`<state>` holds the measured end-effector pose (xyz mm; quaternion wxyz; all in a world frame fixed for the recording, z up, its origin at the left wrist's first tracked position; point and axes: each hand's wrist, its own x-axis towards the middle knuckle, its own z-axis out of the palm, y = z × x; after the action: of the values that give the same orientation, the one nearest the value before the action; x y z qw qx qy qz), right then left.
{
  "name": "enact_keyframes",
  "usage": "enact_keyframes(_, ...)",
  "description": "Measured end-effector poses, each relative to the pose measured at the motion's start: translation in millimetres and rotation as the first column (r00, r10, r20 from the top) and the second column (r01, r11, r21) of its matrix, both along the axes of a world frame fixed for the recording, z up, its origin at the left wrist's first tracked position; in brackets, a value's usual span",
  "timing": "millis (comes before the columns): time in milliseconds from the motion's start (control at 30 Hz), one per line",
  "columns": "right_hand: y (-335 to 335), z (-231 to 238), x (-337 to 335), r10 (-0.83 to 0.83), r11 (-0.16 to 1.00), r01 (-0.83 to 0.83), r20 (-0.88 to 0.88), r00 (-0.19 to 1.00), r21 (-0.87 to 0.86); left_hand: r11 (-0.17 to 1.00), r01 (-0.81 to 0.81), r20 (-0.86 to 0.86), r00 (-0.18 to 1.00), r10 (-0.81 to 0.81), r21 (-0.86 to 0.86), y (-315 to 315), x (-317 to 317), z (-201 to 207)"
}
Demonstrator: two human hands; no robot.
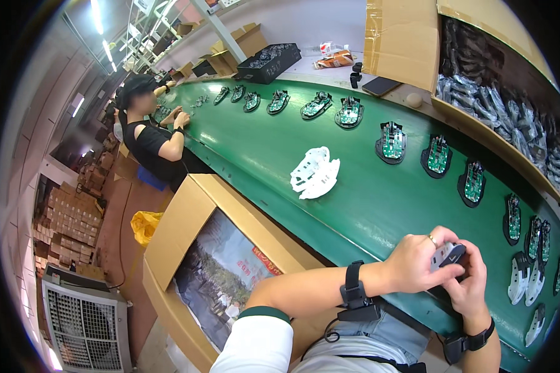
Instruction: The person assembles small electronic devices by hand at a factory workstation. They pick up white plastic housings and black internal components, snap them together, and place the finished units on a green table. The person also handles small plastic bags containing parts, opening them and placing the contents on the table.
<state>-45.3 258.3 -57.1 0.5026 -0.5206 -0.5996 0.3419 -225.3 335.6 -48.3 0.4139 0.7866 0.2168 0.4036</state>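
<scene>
Above the near edge of the green work surface, both my hands are closed around a partly hidden white and black computer mouse [447, 255]. My left hand [417, 264] grips it from the left, a ring on one finger. From the other side, my right hand [470, 280] has its fingers and thumb on it. Most of its underside is covered by my fingers. Beyond my hands lie black mouse bases with green circuit boards, such as this mouse base [475, 183]. White shell pieces [315, 173] sit in a small pile left of the hands.
Several mice with white shells [518, 278] lie right of my hands. An open carton [186, 233] stands at my left. Behind the surface are a box of bagged parts [504, 118], a phone [381, 86] and a black bin [269, 64]. A co-worker [152, 130] works farther left.
</scene>
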Motion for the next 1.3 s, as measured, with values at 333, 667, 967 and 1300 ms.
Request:
enact_keyframes(333,-2,-5,12,0.091,0.983,-0.132,-0.286,0.954,-0.126,0.993,-0.090,0.149,0.984,0.100,-0.073,3,-7,0)
enact_keyframes(667,-4,4,-2,-0.015,0.992,-0.024,-0.301,0.954,-0.123,0.909,0.069,0.103,0.994,-0.029,-0.411,6,-3,-4)
enact_keyframes(967,1,27,108,-0.669,0.743,0.436,0.579,0.466,0.508,0.965,0.079,-0.306,0.952,0.002,0.251,23,6,-14)
enact_keyframes(1300,8,29,29,-0.258,0.940,0.121,0.430,0.865,0.320,0.930,0.101,-0.357,0.933,0.034,0.352,20,-5,-15)
